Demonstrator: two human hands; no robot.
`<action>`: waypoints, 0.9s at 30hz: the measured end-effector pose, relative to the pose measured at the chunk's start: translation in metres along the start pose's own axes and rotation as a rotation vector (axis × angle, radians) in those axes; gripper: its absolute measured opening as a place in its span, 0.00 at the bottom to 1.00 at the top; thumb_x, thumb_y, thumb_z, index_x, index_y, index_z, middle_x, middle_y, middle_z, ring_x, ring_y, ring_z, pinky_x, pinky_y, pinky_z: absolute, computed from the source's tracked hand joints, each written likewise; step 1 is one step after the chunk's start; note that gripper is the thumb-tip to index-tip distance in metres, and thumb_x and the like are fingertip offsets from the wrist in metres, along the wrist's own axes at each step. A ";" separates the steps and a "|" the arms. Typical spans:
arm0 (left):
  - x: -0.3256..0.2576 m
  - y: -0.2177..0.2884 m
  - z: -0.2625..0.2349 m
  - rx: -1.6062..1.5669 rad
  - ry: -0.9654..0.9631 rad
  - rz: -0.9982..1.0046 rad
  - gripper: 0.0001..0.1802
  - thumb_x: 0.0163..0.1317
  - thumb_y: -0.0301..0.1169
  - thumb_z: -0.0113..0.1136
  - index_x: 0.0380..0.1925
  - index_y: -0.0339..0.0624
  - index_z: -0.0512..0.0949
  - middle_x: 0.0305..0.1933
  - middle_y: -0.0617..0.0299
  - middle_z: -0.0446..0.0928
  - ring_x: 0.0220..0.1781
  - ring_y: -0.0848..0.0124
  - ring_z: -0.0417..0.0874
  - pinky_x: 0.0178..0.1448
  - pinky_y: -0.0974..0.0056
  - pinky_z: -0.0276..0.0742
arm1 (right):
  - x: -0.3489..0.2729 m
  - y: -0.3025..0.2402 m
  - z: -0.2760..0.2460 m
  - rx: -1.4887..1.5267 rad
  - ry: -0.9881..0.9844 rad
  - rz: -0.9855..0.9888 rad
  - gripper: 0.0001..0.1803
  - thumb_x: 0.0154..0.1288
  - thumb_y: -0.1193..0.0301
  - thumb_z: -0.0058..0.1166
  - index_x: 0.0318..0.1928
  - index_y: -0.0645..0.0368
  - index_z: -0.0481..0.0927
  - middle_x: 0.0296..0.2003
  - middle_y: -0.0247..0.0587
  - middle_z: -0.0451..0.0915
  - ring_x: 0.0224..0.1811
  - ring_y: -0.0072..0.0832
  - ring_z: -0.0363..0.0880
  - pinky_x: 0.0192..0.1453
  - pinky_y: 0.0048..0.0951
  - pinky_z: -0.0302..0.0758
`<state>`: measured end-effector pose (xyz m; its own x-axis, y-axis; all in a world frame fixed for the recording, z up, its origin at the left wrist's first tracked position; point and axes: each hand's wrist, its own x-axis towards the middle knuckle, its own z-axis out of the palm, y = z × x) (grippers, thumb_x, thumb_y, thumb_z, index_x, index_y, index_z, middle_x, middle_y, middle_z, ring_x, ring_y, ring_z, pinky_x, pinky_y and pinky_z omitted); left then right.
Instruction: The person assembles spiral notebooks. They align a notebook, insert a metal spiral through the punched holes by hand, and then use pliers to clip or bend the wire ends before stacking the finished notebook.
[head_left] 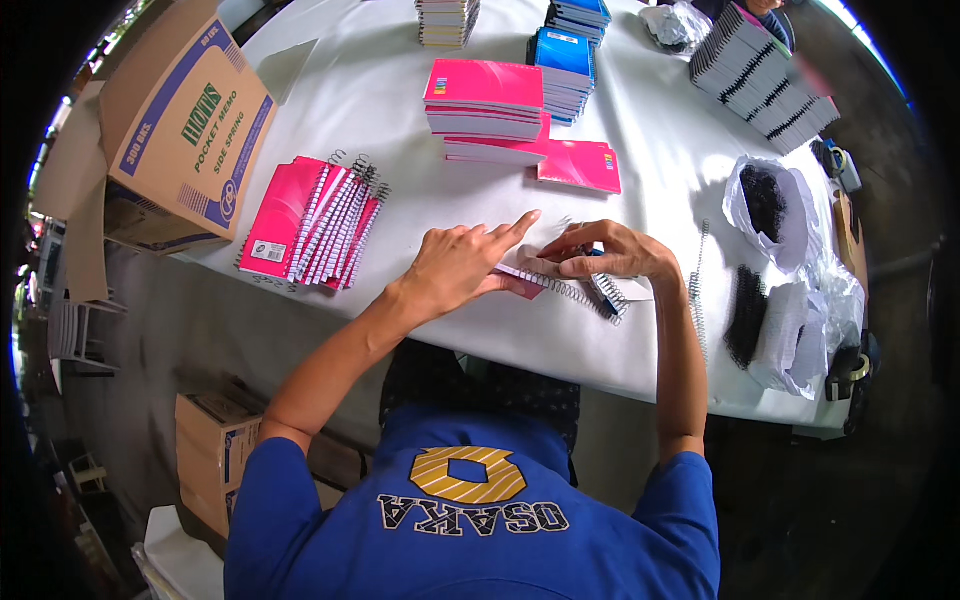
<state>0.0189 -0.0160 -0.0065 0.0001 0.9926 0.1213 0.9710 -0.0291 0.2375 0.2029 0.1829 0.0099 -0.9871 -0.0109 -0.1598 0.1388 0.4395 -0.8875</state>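
Note:
Near the table's front edge, a small pink notebook (pixel 522 286) is in my left hand (pixel 455 262). Its thumb presses on the cover while the index finger points outward. A thin metal spiral wire (pixel 573 293) runs along the notebook's edge and sticks out to the right. My right hand (pixel 612 250) is curled over that edge, thumb and fingers closed on the wire. Beneath my right palm shows a dark blue object (pixel 606 292), mostly hidden, whose kind I cannot make out. To the left lies a pile of pink notebooks (pixel 315 222) with loose coils poking from their ends.
Ahead stand a stack of pink notebooks (pixel 487 105) and blue ones (pixel 563 75). A cardboard box (pixel 195 130) occupies the left. On the right are a long loose coil (pixel 699 290), bags of black coils (pixel 766 205) and bound notebook stacks (pixel 760 80); another person sits beyond.

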 end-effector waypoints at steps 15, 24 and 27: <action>-0.004 -0.013 -0.004 0.044 0.036 -0.066 0.52 0.49 0.60 0.65 0.74 0.65 0.55 0.42 0.59 0.82 0.43 0.60 0.86 0.39 0.55 0.84 | 0.012 -0.008 0.004 0.059 0.078 -0.009 0.38 0.53 0.41 0.59 0.51 0.63 0.83 0.45 0.44 0.82 0.48 0.35 0.78 0.58 0.36 0.70; -0.008 -0.024 0.004 -0.257 0.218 -0.062 0.55 0.46 0.49 0.72 0.74 0.65 0.53 0.68 0.59 0.71 0.59 0.57 0.80 0.53 0.57 0.83 | 0.022 -0.006 0.007 0.271 0.048 -0.189 0.38 0.53 0.40 0.60 0.50 0.62 0.84 0.44 0.43 0.82 0.47 0.31 0.78 0.53 0.33 0.70; -0.016 -0.038 0.018 -0.555 0.245 -0.125 0.57 0.45 0.38 0.76 0.74 0.64 0.53 0.70 0.59 0.68 0.61 0.60 0.79 0.57 0.58 0.81 | 0.037 -0.021 0.008 -0.103 0.070 0.117 0.38 0.54 0.40 0.58 0.49 0.64 0.84 0.45 0.42 0.82 0.47 0.32 0.77 0.54 0.33 0.69</action>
<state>-0.0135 -0.0287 -0.0347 -0.2243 0.9385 0.2627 0.6911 -0.0369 0.7218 0.1639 0.1657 0.0195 -0.9683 0.1070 -0.2257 0.2478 0.5239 -0.8149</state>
